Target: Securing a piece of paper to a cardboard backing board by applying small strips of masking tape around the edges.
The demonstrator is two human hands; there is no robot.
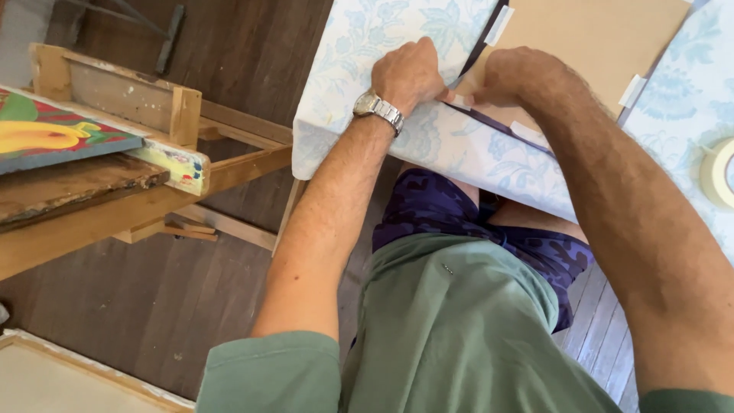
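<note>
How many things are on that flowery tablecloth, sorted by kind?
Brown board with a dark edge, both hands pressing on its corner: 1
White tape strips on the board's edges, such as this one: 4 that show
Roll of tape: 1
Total: 6

No screens or signs show. The only thing close to a package is a flat tan cardboard sheet (596, 38), rectangular, lying on the counter's pale blue flowered cloth at the top of the view. Small white tape tabs (632, 90), like blank labels, sit along its edges, and a dark strip borders its near side.
</note>
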